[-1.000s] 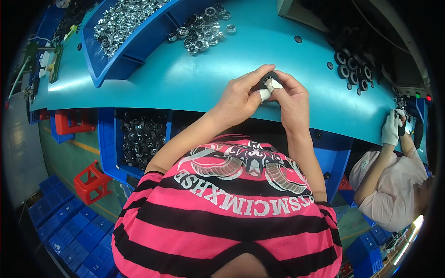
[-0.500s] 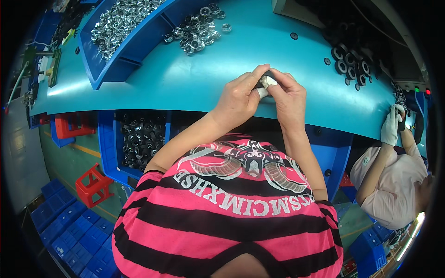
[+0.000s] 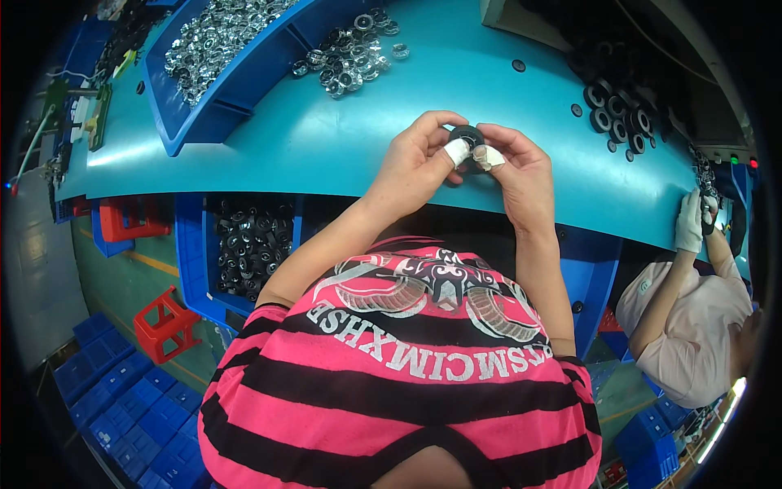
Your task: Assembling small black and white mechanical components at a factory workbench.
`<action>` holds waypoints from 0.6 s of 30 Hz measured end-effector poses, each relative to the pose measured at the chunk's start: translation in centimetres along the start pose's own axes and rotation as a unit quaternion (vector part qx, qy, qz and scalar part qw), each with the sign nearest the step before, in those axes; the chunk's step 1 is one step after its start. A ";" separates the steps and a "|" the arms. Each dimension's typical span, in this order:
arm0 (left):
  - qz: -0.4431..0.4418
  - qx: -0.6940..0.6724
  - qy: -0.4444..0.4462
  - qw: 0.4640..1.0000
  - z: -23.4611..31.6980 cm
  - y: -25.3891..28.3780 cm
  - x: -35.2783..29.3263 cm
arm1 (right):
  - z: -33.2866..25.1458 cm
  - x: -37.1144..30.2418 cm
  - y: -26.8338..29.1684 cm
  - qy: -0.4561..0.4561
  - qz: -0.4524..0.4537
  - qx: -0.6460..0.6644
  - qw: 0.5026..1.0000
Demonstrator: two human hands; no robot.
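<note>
The person's left hand [image 3: 415, 163] and right hand [image 3: 525, 173] are clamped together on a round, dark wheel [image 3: 466, 132], held over the smooth teal table [image 3: 326, 147] near its front edge; thumbs [image 3: 458, 152] wrapped in white meet its face, so the step in hand seems to be pressing or adjusting it; the next move probably calls for even thumb pressure, fingers bracing the rim; beyond lie glossy, clear round pieces [image 3: 350, 63], and rightward, thick black rings [image 3: 619, 129].
</note>
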State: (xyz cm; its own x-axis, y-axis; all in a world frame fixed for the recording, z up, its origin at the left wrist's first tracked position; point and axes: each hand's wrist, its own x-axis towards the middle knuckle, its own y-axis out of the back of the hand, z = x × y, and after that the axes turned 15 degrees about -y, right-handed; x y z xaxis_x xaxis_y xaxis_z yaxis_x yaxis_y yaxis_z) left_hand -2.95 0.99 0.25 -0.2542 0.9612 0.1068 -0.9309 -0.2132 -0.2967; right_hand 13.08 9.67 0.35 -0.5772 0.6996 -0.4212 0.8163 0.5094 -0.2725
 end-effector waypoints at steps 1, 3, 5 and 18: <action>0.001 -0.005 0.008 1.000 0.0 0.1 0.0 | 0.0 -0.1 -0.2 0.004 -0.001 0.004 1.000; 0.013 -0.003 0.019 1.000 -0.2 0.1 0.0 | 0.0 -0.2 -0.5 0.014 0.005 0.000 1.000; 0.028 0.002 0.024 0.999 -0.2 0.1 0.0 | 0.2 -0.4 -0.8 0.022 0.019 -0.016 0.999; 0.015 -0.048 0.011 0.999 -0.3 0.5 0.3 | 0.1 -0.2 -1.2 0.077 0.039 -0.074 0.993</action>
State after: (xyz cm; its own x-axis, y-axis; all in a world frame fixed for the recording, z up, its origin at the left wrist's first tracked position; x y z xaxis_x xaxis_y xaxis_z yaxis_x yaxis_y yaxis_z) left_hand -3.40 1.19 -0.18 -0.2752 0.9583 0.0764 -0.8935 -0.2256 -0.3883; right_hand 12.18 8.90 0.68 -0.5182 0.8029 -0.2947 0.8530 0.5104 -0.1091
